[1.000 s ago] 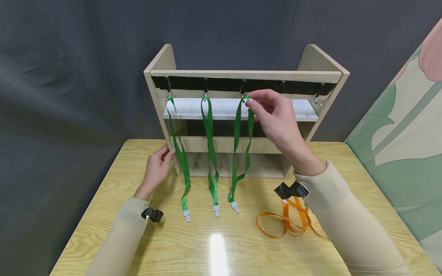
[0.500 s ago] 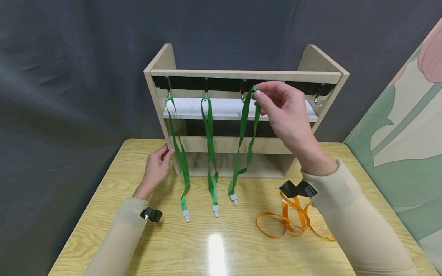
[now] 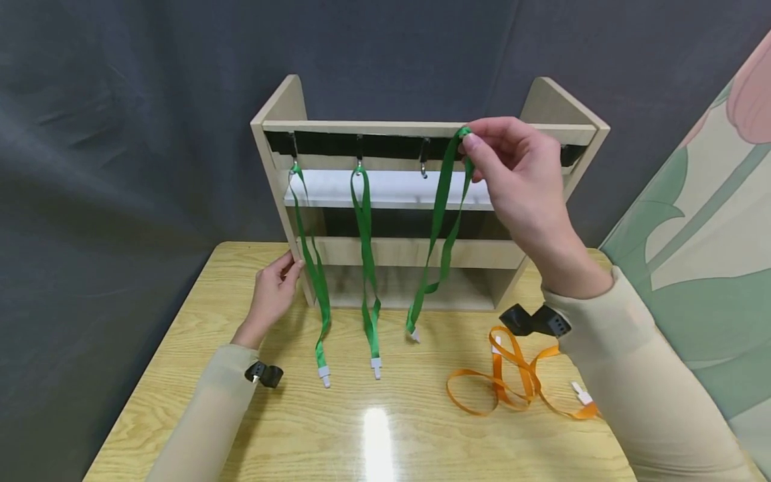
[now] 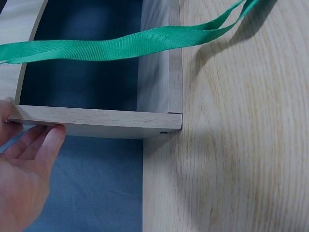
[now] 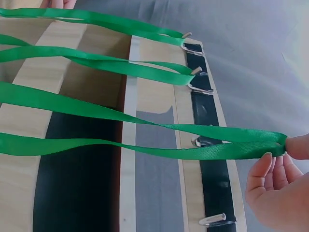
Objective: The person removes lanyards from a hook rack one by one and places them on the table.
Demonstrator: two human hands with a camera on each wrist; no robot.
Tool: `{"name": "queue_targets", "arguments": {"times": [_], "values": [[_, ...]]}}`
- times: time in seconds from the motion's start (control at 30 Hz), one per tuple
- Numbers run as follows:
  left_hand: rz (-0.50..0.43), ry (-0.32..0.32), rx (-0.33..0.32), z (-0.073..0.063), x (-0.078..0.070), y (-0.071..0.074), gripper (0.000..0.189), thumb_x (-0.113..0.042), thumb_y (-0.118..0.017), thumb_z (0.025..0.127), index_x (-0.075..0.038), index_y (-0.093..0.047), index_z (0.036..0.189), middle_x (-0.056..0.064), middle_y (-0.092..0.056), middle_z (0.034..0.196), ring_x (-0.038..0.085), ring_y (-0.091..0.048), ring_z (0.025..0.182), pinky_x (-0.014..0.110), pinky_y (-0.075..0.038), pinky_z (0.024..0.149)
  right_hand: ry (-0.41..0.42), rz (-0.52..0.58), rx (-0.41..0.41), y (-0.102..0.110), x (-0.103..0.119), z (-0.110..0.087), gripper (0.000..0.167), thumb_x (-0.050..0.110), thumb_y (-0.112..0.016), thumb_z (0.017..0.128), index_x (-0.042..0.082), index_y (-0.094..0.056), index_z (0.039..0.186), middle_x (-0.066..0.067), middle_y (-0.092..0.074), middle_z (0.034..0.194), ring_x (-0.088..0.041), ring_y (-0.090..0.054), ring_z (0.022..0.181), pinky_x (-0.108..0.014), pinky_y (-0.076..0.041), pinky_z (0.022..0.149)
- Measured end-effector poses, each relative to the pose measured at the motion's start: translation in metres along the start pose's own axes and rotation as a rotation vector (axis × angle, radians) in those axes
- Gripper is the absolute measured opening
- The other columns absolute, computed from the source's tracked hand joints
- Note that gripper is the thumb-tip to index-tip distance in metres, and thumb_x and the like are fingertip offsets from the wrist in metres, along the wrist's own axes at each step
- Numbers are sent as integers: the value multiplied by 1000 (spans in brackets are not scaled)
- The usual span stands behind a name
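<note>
My right hand [image 3: 524,171] pinches the top of a green lanyard [image 3: 442,191] between thumb and fingers, holding it up before the shelf's top rail. Its white clip [image 3: 414,335] dangles below. The third hook [image 3: 424,167], just left of this lanyard, bears nothing. Two more green lanyards, a left one [image 3: 322,294] and a middle one [image 3: 366,234], hang from the first two hooks. Low at the left, my left hand [image 3: 274,291] grips the edge of the wooden shelf's side panel [image 4: 96,116], with fingers on both sides in the left wrist view.
Orange lanyards [image 3: 524,381] lie loosely tangled on the wooden table [image 3: 301,435], partly behind my right forearm. Another metal hook [image 5: 212,220] shows in the right wrist view. A dark curtain [image 3: 409,60] hangs behind the shelf.
My right hand has lifted the third green lanyard off its hook and carried it up and to the right. My left hand has stayed at the side panel.
</note>
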State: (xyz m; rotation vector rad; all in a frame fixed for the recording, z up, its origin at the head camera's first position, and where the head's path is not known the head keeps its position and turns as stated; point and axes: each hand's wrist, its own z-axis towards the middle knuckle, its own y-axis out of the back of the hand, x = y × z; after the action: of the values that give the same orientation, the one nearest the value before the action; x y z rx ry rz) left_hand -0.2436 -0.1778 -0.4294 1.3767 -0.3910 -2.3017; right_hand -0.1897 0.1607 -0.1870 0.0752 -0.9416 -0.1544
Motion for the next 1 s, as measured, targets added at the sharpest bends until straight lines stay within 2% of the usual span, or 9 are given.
{"name": "queue_targets", "arguments": {"times": [0.27, 0.63, 0.87, 1.0], "values": [[6, -6, 1, 1, 1, -1, 34, -23, -52, 100, -3, -62, 126, 13, -66, 112, 20, -64, 97, 30, -52, 73, -9, -17, 10, 8, 1, -1, 13, 7, -66, 90, -1, -69, 101, -15, -65, 87, -22, -53, 71, -23, -46, 64], [10, -11, -3, 1, -1, 1, 34, -24, -53, 100, -3, -62, 126, 13, -66, 112, 20, -64, 96, 31, -53, 71, -38, -55, 57, 14, 1, -18, 15, 8, -66, 91, -1, -69, 102, -14, -63, 86, -24, -51, 70, -22, -45, 63], [8, -14, -12, 0, 1, 2, 34, -24, -53, 100, -4, -62, 125, 13, -66, 112, 20, -64, 97, 30, -52, 71, -42, 50, 81, 16, 6, -32, 12, 2, -66, 90, -1, -69, 100, -14, -63, 82, -21, -51, 68, -22, -46, 63], [3, -9, -10, -1, 0, 2, 36, -26, -52, 100, -5, -61, 127, 12, -66, 114, 20, -64, 98, 29, -52, 71, -28, 66, 92, 17, 6, -41, 12, 0, -64, 90, -3, -68, 100, -14, -63, 84, -21, -50, 68, -21, -47, 63]]}}
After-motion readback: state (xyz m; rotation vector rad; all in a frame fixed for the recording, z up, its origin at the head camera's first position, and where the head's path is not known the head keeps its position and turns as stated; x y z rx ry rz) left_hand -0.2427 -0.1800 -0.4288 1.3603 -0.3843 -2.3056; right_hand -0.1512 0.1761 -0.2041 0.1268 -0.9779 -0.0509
